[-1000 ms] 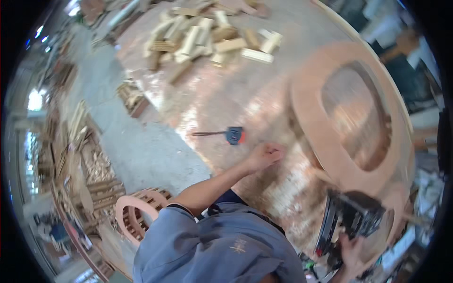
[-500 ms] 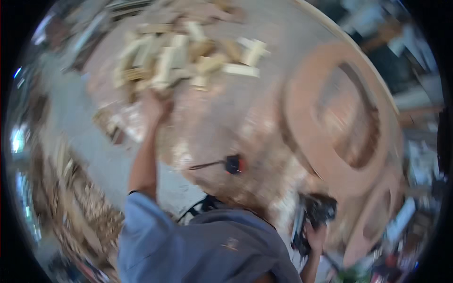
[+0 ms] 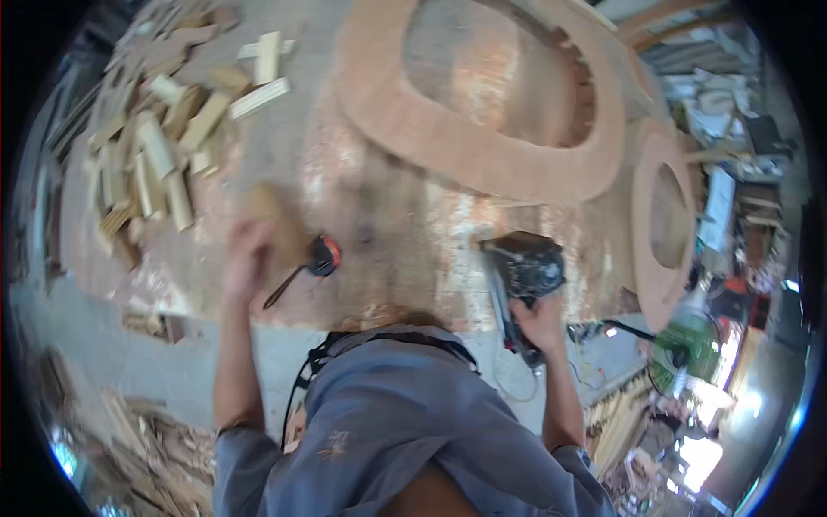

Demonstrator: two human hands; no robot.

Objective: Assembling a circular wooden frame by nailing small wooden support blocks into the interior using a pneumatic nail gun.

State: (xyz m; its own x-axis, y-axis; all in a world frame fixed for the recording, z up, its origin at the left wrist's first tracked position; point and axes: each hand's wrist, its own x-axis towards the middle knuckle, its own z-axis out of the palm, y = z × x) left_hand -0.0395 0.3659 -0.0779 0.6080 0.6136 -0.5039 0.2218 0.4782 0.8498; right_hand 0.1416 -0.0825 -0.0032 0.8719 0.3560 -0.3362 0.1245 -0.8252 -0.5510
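- Mount: head-worn, left unit of a side-by-side fisheye pair.
- Direction: downward and forward, past the grey shirt, over left hand and right hand.
- Range: close above the torso; the surface spans mid-frame upward.
- Distortion: straight edges bow toward the dark rim.

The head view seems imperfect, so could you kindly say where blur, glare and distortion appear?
Head view: motion blur smears the left hand and wooden block; head view: glare at lower right, below the green fan; head view: the near edge of the tabletop bows.

Gap btwn tape meas & nailer, ring beyond
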